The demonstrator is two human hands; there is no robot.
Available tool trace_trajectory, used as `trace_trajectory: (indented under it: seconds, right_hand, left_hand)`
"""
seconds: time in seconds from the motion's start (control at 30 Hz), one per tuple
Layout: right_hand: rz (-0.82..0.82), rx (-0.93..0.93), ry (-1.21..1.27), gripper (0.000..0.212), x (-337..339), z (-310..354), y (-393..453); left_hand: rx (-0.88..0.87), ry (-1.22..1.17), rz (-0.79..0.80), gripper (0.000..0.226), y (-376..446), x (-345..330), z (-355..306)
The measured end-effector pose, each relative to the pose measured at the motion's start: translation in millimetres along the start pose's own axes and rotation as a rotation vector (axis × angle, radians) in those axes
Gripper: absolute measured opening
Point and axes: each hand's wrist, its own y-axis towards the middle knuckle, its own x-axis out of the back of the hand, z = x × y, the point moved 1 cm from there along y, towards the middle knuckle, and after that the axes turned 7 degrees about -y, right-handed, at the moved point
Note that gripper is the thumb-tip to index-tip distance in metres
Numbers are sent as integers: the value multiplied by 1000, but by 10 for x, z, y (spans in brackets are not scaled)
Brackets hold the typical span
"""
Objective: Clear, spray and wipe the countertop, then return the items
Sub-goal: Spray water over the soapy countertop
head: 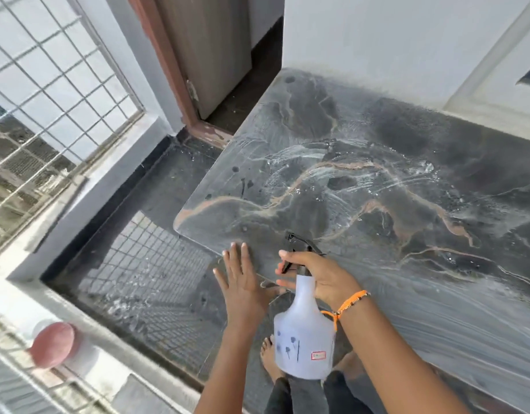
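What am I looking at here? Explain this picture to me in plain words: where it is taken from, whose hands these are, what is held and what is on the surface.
There is no machine here, only a person. The single picture comes from a camera worn on the person's head, looking forward and down, so the arms reach in from the bottom edge.

The right hand grips the neck of a white spray bottle, with a finger at its black trigger head. The left hand is open, fingers straight, at the near corner of the countertop.

The countertop is dark stone with pale brown veins. Nothing stands on it; it shows wet droplets and streaks. The person's bare feet show below the bottle.
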Motion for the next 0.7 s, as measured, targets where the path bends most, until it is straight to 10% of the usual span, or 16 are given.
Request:
trace_trajectory:
  seconds: [0.17, 0.7]
  right_hand:
    - [-54, 37, 33, 14, 258, -189, -234]
    - [-629, 68, 408, 18, 1781, -1061, -1171]
  left_hand:
    - [-263, -55, 40, 87, -42, -126, -201]
    - [-769, 202, 438, 106, -496, -1027, -1188]
